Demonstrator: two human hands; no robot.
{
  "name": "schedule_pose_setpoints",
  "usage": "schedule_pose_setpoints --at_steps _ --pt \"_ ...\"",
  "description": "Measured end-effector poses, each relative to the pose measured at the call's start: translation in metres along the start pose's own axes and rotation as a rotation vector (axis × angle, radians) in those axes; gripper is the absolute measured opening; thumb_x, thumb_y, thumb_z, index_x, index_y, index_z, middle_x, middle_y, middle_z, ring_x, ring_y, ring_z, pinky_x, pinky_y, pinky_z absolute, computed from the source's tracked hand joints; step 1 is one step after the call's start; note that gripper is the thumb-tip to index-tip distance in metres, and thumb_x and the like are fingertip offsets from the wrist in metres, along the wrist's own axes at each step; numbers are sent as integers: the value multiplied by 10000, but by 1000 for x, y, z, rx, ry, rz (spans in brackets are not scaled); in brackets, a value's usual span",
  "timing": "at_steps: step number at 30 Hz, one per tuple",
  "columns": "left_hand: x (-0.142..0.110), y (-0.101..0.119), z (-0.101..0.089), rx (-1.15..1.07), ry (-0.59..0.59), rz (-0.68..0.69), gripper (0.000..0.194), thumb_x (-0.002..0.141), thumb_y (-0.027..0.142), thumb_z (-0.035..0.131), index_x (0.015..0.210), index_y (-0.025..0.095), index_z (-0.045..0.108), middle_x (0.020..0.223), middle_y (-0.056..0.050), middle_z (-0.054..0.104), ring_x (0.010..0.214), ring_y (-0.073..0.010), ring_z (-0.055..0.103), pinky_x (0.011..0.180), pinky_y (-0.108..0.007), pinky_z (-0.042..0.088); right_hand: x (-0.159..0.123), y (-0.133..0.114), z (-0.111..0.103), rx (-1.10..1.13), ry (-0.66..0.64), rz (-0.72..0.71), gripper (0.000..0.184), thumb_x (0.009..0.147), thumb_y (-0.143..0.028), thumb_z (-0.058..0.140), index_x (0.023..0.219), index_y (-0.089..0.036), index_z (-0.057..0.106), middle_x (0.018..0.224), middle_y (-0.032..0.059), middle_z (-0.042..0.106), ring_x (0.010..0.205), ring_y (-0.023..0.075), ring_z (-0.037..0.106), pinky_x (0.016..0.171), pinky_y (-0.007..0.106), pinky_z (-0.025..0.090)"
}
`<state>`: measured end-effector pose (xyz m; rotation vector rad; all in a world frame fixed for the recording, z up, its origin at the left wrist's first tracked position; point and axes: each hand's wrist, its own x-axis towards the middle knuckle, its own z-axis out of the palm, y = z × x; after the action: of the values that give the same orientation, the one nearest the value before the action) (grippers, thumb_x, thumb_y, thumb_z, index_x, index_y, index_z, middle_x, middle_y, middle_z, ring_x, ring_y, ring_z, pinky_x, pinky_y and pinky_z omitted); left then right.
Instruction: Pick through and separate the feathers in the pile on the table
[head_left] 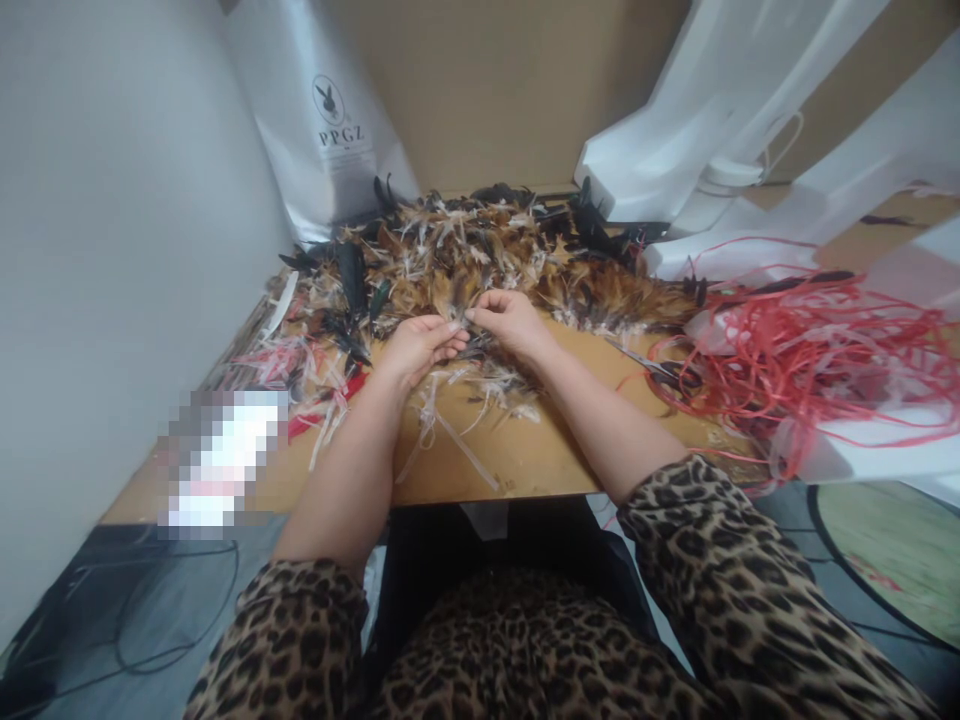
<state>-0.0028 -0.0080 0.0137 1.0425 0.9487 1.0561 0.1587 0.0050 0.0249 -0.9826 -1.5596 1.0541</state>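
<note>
A wide heap of brown, black and white feathers (465, 255) covers the back of a wooden table (517, 460). My left hand (420, 343) and my right hand (508, 318) meet at the heap's front edge, fingertips touching. Both are pinched closed on a small bunch of feathers (471, 330) held between them. Loose white strips and feather scraps (450, 410) lie under my wrists.
A tangle of red string (810, 350) lies at right, with scissors (652, 362) at its edge. White plastic bags (720, 120) stand at back right, a silver printed bag (330, 130) at back left. A white wall bounds the left side. A blurred patch hides something at front left.
</note>
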Motion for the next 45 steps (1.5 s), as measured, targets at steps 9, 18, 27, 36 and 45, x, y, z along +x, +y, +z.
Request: schedule_pose_setpoints --at_steps 9,18,27,36,45 --pt "-1 0 1 -43 -29 -35 161 637 186 703 717 70 625 712 -90 667 534 -74 604 485 -138 467 1 6 3 91 -21 -36 177 650 -300 611 602 -151 530 591 -34 531 550 70 428 574 205 360" --pt "3 2 -4 -98 48 60 141 644 195 698 665 84 614 606 -35 627 477 -32 545 465 -112 439 5 18 -1 -130 37 -39 211 678 -343 600 722 -138 628 672 9 604 607 98 489 616 221 385" --pt "8 3 -7 -188 168 100 119 667 189 681 682 99 605 654 -25 640 508 -18 545 473 -99 420 -1 20 -7 -1065 -280 -252 211 737 -200 501 848 -171 679 886 96 632 865 208 548 726 292 373" --pt "7 2 -7 -181 138 110 116 679 189 670 669 93 605 651 -30 644 509 -22 548 478 -105 423 4 24 -8 -690 -26 -72 128 690 -215 534 678 -140 637 705 51 627 653 137 534 617 246 381" --pt "7 -2 -5 -164 77 11 85 708 148 637 746 73 627 766 -85 681 563 -50 600 487 -111 449 13 21 -9 424 135 319 170 545 -228 668 643 -133 566 625 12 623 434 37 429 383 156 278"
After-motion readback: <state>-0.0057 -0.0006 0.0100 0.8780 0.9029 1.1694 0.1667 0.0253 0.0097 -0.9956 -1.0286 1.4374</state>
